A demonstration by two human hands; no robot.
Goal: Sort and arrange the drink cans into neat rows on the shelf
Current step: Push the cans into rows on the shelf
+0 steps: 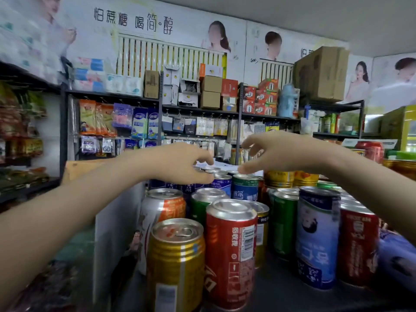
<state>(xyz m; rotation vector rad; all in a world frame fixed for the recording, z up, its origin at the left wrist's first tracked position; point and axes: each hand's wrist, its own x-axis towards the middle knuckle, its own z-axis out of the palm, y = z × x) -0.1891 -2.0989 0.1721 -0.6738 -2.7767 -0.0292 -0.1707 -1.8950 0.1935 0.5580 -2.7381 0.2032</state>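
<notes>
Both bare hands reach forward over a crowd of upright drink cans in the middle of the frame. The left hand is curled downward, its fingers resting on the silver tops of the dark blue cans at the back of the cluster; whether it actually grips one cannot be told. The right hand hovers just right of it with fingers spread and loosely bent, holding nothing, its thumb tip close above the rim of a blue can with a green band.

The cans stand on a dark shelf surface filling the lower centre and lower right of the frame. Nearest the camera, at lower centre, stand a gold metal can and, touching it on the right, a tall red can with a barcode label. Behind the gold one is a silver and orange can, and a green can stands just beside that. Right of centre are a white and blue can with a dark top band and a dark red can next to it. Two yellow-gold cans sit further back on the right.

Across the upper half of the frame, black metal racks carry packets and cardboard boxes.
</notes>
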